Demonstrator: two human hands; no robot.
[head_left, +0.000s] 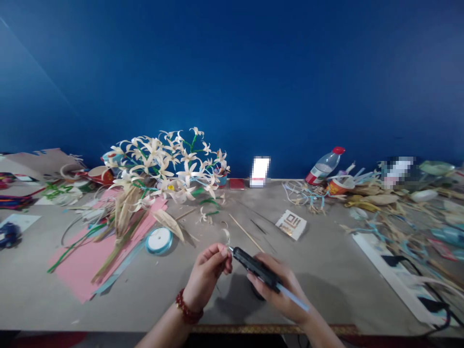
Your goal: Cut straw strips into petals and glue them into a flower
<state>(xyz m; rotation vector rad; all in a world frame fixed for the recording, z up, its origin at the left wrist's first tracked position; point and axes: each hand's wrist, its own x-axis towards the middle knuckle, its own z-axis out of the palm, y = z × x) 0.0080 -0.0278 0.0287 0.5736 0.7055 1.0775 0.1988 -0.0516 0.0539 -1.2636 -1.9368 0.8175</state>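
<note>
A person's left hand (208,268) pinches a small pale petal-like piece (226,233) between thumb and fingers at the near middle of the bench (326,261), while the right hand (288,280) grasps a black glue gun (253,265) and points it leftward. The piece, slim, off-white and curled, rises from the fingertips on the far side; the metal nozzle (230,248) sits right at those fingertips, though whether it touches the piece cannot be told. A translucent, bluish glue stick (296,299) juts from the rear of the gun, slanting toward the near right.

Fingers cover the lower end of the piece, and the right hand hides much of the gun's grip, its trigger out of sight. A dark rounded shape (256,292) below the gun, partly covered, is hard to identify. A red beaded bracelet (189,308) circles the left wrist; both forearms are cut off at the near edge.

At far left stands a cluster of white flowers (166,159) with green stems, its overlapping petals masking the containers behind. Two upright patches, one at far center (260,171) and one at far right (398,171), are pixelated beyond reading, and the tangled strips (384,227) on the right are blurred.
</note>
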